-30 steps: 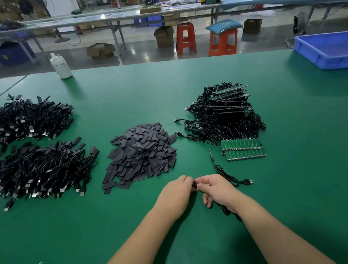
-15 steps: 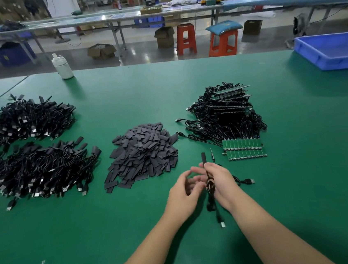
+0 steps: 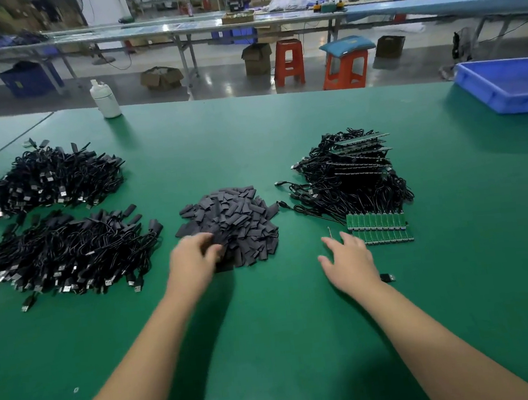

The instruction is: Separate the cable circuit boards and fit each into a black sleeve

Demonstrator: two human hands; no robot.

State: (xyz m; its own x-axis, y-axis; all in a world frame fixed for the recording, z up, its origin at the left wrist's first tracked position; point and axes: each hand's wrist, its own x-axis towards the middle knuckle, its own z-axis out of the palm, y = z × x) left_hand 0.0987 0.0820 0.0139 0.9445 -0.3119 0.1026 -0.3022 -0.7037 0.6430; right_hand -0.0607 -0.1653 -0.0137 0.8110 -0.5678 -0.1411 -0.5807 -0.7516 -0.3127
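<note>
A heap of black sleeves [image 3: 235,222] lies mid-table. My left hand [image 3: 194,261] is at its near-left edge with bent fingers on the sleeves; whether it pinches one is hidden. My right hand [image 3: 349,262] hovers with spread fingers, holding nothing, just left of the joined green circuit boards [image 3: 381,228]. These boards lie in two rows in front of a tangle of black cables with board strips [image 3: 351,177]. A loose cable lies partly under my right hand; its USB plug [image 3: 387,277] shows beside the wrist and its thin end [image 3: 328,230] near the fingertips.
Two piles of black cables with sleeves fitted [image 3: 62,250] [image 3: 45,180] fill the left of the green table [image 3: 269,329]. A white bottle [image 3: 105,99] stands at the far edge. A blue tray [image 3: 511,86] sits far right.
Both hands were together holding one sleeved cable near the table front. They have parted: the left went to the sleeve heap, the right toward the green boards. That cable is out of my hands.
</note>
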